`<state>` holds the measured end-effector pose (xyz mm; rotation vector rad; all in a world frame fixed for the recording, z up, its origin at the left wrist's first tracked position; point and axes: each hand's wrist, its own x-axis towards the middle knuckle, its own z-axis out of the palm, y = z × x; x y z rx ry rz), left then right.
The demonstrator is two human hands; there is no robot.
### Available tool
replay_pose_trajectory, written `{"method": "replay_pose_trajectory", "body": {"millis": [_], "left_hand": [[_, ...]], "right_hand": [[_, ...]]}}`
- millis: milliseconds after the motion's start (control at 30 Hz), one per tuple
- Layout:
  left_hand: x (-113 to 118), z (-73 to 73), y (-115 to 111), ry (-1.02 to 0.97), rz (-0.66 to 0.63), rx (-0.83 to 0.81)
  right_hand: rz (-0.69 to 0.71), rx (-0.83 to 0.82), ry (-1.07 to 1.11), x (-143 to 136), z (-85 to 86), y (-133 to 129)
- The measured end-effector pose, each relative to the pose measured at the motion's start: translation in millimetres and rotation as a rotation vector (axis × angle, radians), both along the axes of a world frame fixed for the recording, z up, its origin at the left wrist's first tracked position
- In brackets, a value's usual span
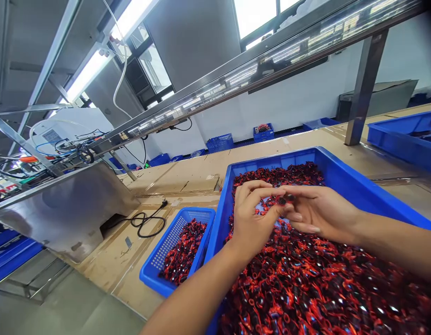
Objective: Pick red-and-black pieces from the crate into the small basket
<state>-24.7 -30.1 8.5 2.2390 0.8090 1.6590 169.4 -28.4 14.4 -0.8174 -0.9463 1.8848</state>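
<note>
Both hands meet above a large blue tray heaped with small red and black parts. My left hand has its thumb and fingers pinched round a small dark part. My right hand comes in from the right, its fingertips touching those of the left and closed at the same dark piece; more of what it grips is hidden. Left of the big tray, a smaller blue basket with perforated walls holds more red and black parts.
A black cable lies coiled on the cardboard-covered table. Beyond the big tray, a metal rail crosses on a post. Another blue tray stands at the right. At the left is a metal box.
</note>
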Motion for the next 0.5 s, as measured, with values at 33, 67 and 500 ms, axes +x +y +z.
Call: {"method": "replay_pose_trajectory", "body": {"millis": [33,67,500], "left_hand": [[0.0,-0.8,-0.3,0.004,-0.002,0.004],[0.2,-1.7,-0.3,0.013,0.0,0.0],[-56.6,99.8,-107.9,0.387,-0.267,-0.913]], "right_hand": [[0.017,-0.047,0.004,-1.8,-2.1,-0.3],[0.028,-0.08,0.004,-3.7,-4.2,-0.5],[0.101,-0.025,-0.237,-12.5,-19.9,2.7]]}}
